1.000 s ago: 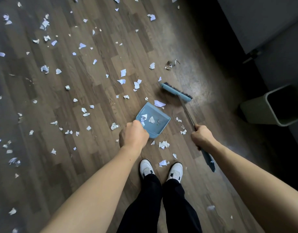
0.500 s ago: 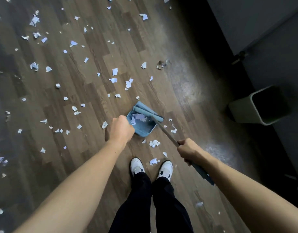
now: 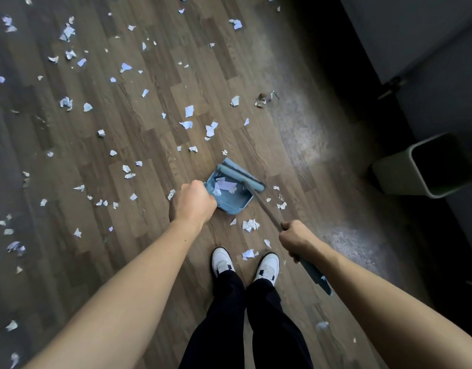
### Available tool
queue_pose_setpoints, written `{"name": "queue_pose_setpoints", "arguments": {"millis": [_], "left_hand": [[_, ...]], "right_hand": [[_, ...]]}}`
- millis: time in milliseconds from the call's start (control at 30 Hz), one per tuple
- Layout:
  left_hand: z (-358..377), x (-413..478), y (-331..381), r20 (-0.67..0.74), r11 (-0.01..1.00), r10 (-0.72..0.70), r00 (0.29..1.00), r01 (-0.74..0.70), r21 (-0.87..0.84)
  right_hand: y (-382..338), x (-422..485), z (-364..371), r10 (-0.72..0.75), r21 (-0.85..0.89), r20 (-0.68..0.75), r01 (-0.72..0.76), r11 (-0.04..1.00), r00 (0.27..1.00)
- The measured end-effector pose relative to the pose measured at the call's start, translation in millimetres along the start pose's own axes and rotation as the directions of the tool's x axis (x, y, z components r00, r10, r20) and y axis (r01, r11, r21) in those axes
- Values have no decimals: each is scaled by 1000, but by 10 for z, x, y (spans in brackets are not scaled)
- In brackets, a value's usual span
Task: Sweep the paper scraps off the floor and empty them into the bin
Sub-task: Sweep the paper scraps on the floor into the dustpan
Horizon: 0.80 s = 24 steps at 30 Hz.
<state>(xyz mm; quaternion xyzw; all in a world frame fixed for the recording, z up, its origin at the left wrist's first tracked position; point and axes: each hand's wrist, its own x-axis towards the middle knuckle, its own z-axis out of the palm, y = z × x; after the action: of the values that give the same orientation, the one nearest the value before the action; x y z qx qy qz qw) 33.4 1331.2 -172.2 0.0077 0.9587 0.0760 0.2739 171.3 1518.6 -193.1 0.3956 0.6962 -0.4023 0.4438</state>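
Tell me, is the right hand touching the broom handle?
Touching. The head view shows the right hand curled round the broom handle, which passes through the fist.

Dark wood-plank floor (image 3: 69, 262); grey wall (image 3: 429, 35) rt side.

One blue dustpan (image 3: 229, 205), one broom (image 3: 241, 177), one bin (image 3: 397, 179), two white shoes (image 3: 223, 261). One left hand (image 3: 193, 203) and one right hand (image 3: 296, 239). Paper scraps (image 3: 189, 111): dozens around the dustpan, too many to count, several inside it.
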Motion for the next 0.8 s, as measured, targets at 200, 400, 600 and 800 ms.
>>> {"name": "queue_pose_setpoints", "arguments": {"millis": [200,400,600,800], "left_hand": [[39,-118,-54,13,999,-19,1000,20,-35],[-10,-367,-320,67,995,-18,998,25,-98],[-78,-538,-468,105,989,93,990,-104,106],[79,-548,-387,116,942,222,968,-244,232]], "right_hand": [[183,-273,4,39,158,-33,-33,987,999],[437,-409,-201,72,278,-159,-25,960,985],[789,-405,-253,143,338,-221,-62,939,965],[1055,-370,-239,204,397,-212,-107,912,956]]}}
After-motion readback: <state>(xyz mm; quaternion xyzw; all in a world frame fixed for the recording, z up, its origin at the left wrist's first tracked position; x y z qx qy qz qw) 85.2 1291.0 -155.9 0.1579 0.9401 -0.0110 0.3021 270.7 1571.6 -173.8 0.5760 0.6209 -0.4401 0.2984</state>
